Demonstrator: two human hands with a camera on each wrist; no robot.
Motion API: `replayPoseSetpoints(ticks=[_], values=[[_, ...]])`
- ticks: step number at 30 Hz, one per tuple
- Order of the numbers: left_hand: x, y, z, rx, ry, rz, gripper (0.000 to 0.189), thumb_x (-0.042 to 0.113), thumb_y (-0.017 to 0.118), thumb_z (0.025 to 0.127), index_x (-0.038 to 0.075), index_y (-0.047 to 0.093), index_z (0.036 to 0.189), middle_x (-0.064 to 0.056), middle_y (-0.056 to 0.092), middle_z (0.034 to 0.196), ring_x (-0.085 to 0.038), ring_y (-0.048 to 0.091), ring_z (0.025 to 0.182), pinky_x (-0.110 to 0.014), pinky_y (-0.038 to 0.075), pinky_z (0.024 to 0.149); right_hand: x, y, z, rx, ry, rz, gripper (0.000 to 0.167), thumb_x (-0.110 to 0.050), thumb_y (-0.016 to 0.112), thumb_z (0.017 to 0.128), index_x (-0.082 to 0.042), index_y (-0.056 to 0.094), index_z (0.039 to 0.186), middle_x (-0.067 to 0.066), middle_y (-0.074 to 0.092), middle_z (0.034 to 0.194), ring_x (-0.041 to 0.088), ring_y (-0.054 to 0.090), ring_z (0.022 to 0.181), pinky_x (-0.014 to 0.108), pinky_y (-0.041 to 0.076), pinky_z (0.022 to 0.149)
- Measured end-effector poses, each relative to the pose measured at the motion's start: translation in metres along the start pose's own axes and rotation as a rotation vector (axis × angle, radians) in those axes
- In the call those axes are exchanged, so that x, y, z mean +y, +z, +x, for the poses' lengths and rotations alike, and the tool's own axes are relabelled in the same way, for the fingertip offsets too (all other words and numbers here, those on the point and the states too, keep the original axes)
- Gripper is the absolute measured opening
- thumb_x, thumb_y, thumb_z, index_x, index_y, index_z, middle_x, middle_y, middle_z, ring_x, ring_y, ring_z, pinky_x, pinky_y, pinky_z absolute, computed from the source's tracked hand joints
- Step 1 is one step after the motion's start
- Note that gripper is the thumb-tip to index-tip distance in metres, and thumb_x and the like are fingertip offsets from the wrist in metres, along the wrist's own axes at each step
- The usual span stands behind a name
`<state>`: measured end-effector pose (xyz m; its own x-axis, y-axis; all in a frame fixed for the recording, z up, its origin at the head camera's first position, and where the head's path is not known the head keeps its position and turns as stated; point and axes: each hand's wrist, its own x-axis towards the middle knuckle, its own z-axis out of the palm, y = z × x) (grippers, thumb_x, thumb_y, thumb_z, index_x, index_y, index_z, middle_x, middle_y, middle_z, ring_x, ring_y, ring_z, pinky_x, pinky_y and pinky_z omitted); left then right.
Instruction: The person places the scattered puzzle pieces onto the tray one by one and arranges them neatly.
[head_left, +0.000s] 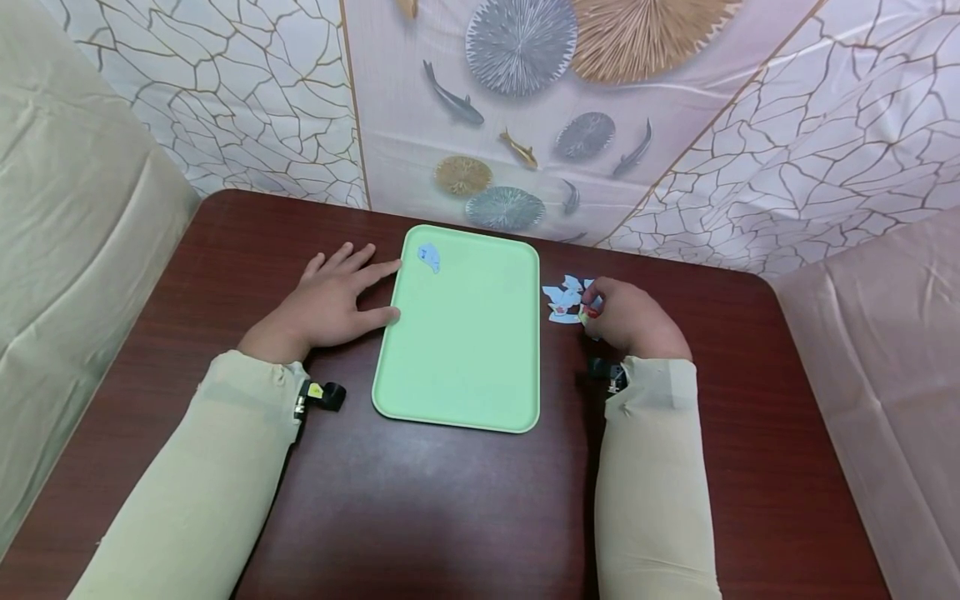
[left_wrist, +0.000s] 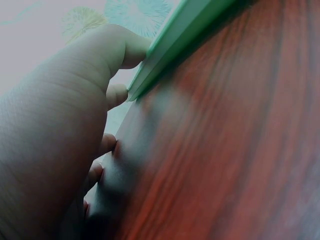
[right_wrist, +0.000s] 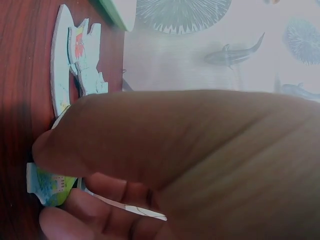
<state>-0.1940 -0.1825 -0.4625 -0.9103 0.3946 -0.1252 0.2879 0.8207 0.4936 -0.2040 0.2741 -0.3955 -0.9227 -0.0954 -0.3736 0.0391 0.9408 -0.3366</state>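
A light green tray (head_left: 465, 342) lies on the dark wooden table, with one small blue puzzle piece (head_left: 429, 257) near its upper left corner. My left hand (head_left: 330, 300) is spread flat at the tray's left side; its thumb and index finger touch the rim, seen also as the green edge (left_wrist: 165, 47) in the left wrist view. Right of the tray lies a loose group of pale blue puzzle pieces (head_left: 564, 298). Over this group, my right hand (head_left: 630, 315) pinches a green and blue puzzle piece (right_wrist: 55, 186) between thumb and fingers. Part of that piece is hidden by the fingers.
The dark red-brown table (head_left: 450, 508) extends around the tray. A patterned cloth backdrop (head_left: 517, 150) hangs behind its far edge, with plain cloth (head_left: 82, 200) at the left and more cloth (head_left: 885, 333) at the right. Each wrist wears a small black camera (head_left: 327, 395).
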Motion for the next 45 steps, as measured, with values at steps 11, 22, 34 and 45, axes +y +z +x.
replayPoseSetpoints(ticks=[11, 22, 34, 45], values=[[-0.001, 0.001, 0.001, -0.001, -0.007, 0.002, 0.084, 0.074, 0.060, 0.106, 0.042, 0.031, 0.179, -0.014, 0.016, 0.190, -0.045, 0.002, 0.177, -0.076, 0.001, 0.137, -0.002, 0.001, 0.000, 0.005, -0.006, -0.011, 0.030, -0.011, 0.075, 0.095, -0.014, 0.066, 0.123, 0.008, 0.071, 0.097, 0.029, 0.065, 0.091, 0.044, 0.053, 0.081], [-0.002, 0.002, 0.002, -0.006, -0.011, 0.005, 0.085, 0.076, 0.059, 0.106, 0.042, 0.031, 0.179, -0.013, 0.015, 0.190, -0.044, 0.001, 0.178, -0.075, 0.000, 0.137, -0.002, -0.003, 0.000, 0.038, -0.052, -0.013, 0.036, -0.010, 0.079, 0.093, -0.013, 0.065, 0.126, 0.010, 0.069, 0.097, 0.029, 0.064, 0.088, 0.045, 0.053, 0.078], [-0.001, 0.001, 0.000, -0.006, -0.015, 0.005, 0.084, 0.074, 0.060, 0.106, 0.041, 0.031, 0.179, -0.014, 0.016, 0.190, -0.045, 0.002, 0.177, -0.076, 0.001, 0.137, -0.012, 0.000, 0.010, 0.283, -0.222, 0.046, 0.033, -0.006, 0.081, 0.088, -0.008, 0.070, 0.119, 0.017, 0.068, 0.116, 0.035, 0.061, 0.109, 0.054, 0.053, 0.095], [-0.002, 0.001, 0.001, -0.006, -0.014, 0.005, 0.084, 0.074, 0.059, 0.107, 0.041, 0.030, 0.179, -0.014, 0.015, 0.190, -0.044, 0.001, 0.178, -0.075, 0.000, 0.137, -0.028, 0.007, 0.015, 0.418, -0.342, 0.141, 0.032, -0.003, 0.074, 0.089, -0.007, 0.072, 0.121, 0.014, 0.068, 0.118, 0.035, 0.071, 0.105, 0.051, 0.060, 0.095]])
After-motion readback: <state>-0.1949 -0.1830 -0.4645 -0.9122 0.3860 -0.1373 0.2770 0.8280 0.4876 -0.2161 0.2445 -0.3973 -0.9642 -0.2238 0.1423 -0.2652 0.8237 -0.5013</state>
